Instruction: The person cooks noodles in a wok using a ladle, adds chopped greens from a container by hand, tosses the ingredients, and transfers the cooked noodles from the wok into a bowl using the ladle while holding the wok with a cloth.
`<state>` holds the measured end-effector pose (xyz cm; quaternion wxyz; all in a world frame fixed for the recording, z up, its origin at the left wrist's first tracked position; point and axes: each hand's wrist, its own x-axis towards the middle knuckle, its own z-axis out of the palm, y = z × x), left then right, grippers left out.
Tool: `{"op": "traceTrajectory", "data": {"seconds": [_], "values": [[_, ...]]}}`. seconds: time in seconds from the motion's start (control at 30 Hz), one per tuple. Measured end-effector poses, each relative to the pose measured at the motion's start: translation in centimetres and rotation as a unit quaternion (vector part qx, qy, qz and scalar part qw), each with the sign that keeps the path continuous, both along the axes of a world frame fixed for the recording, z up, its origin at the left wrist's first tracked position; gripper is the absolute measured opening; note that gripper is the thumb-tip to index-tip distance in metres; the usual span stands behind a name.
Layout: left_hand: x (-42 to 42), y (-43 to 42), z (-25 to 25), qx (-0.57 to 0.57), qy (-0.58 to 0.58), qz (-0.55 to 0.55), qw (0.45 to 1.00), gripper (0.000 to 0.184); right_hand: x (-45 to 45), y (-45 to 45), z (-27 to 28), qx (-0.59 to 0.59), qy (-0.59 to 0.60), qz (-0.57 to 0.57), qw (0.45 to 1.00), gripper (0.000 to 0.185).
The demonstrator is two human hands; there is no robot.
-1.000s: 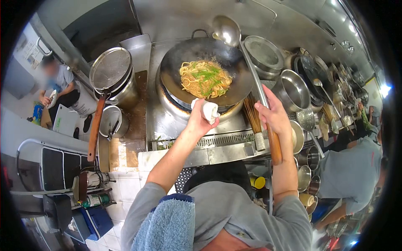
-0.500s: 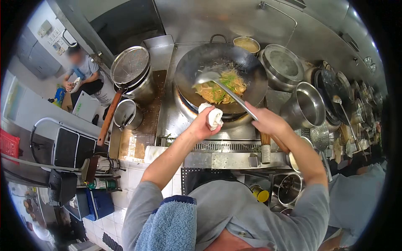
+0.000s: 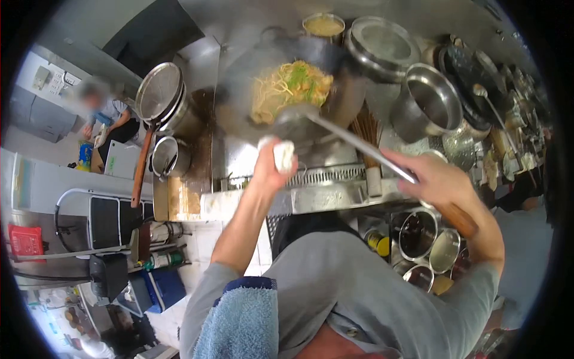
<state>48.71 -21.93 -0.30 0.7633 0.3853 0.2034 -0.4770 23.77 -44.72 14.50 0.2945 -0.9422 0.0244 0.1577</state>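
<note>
My left hand (image 3: 270,170) is closed around a folded white cloth (image 3: 285,157) at the near rim of the wok (image 3: 236,84); whether a wok handle lies inside the cloth is hidden. The dark wok is blurred and holds noodles (image 3: 278,90) with green shreds on top. My right hand (image 3: 435,176) grips a long metal ladle (image 3: 365,146), its wooden handle end reaching back under my forearm. The ladle's bowl is at the near side of the noodles, smeared by motion.
Left of the stove stand a strainer (image 3: 158,93) on a pot and a small steel pot (image 3: 171,157). A deep steel pot (image 3: 426,102) and a bamboo brush (image 3: 372,149) are on the right. One person (image 3: 107,119) sits at far left; another's sleeve (image 3: 523,251) shows at right.
The wok and noodles have shifted and blurred, with the noodles heaped toward the far side. The ladle has come back toward me with my right hand. My whole view has moved too.
</note>
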Motion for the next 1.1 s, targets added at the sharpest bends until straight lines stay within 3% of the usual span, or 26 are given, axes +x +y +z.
{"op": "traceTrajectory", "data": {"seconds": [0.07,0.1,0.13,0.17,0.23,0.33,0.4,0.47,0.53,0.57,0.6,0.67,0.77,0.9,1.0,1.1], "values": [[2.6,-1.3,-2.7,-0.056,0.011,-0.006,0.998,0.017,2.9,0.5,-3.9,0.0,-0.036,-0.039,0.999,0.071],[2.8,-1.6,-3.9,-0.099,-0.012,-0.026,0.995,0.012,4.9,1.5,-3.9,-0.005,0.015,-0.082,0.997,0.068],[1.2,-1.1,-4.4,-0.074,-0.009,-0.016,0.997,0.011,5.2,1.5,-6.6,0.012,-0.105,-0.057,0.993,0.067],[-1.4,-0.1,-4.4,-0.05,-0.009,-0.006,0.999,0.01,4.9,2.1,-7.2,-0.009,-0.119,-0.067,0.991,0.067],[-6.4,2.0,-1.9,-0.001,-0.077,-0.004,0.997,0.009,4.6,2.7,-6.5,-0.016,-0.12,-0.071,0.99,0.068],[-2.2,2.6,-2.7,-0.061,0.006,-0.038,0.997,0.019,4.4,3.9,-4.4,0.011,-0.053,-0.064,0.996,0.068],[1.9,0.5,-1.8,-0.041,-0.021,-0.011,0.999,0.017,6.8,5.0,-4.0,-0.007,-0.013,-0.09,0.996,0.069],[2.4,-0.5,-2.5,-0.061,0.018,-0.013,0.998,0.016,9.0,6.1,-6.9,-0.034,-0.046,-0.113,0.992,0.069],[-0.8,0.7,-5.3,-0.109,-0.021,-0.002,0.994,0.014,10.5,7.4,-8.4,-0.049,-0.054,-0.155,0.985,0.069],[-2.5,2.3,-6.3,-0.096,-0.041,-0.04,0.994,0.012,10.0,7.6,-10.0,-0.042,-0.137,-0.146,0.979,0.069],[-4.7,3.6,-4.3,-0.03,-0.039,-0.037,0.998,0.01,9.2,8.7,-9.0,-0.038,-0.164,-0.156,0.973,0.069],[-5.1,4.7,-1.3,-0.029,-0.022,-0.048,0.998,0.01,7.3,9.5,-6.6,-0.017,-0.15,-0.16,0.976,0.07],[2.0,3.7,-3.4,-0.07,-0.004,-0.058,0.996,0.02,4.5,10.7,-1.6,0.019,-0.028,-0.174,0.984,0.07],[3.3,3.1,-0.2,-0.072,-0.015,-0.108,0.991,0.025,2.3,10.8,0.7,0.021,0.044,-0.131,0.99,0.068],[4.1,1.5,-3.1,-0.087,-0.025,-0.099,0.991,0.024,5.9,9.8,-4.0,-0.04,-0.039,-0.127,0.99,0.07],[-0.2,2.9,-6.8,-0.082,-0.021,-0.081,0.993,0.011,8.0,10.0,-7.4,-0.05,-0.081,-0.159,0.983,0.071]]}}
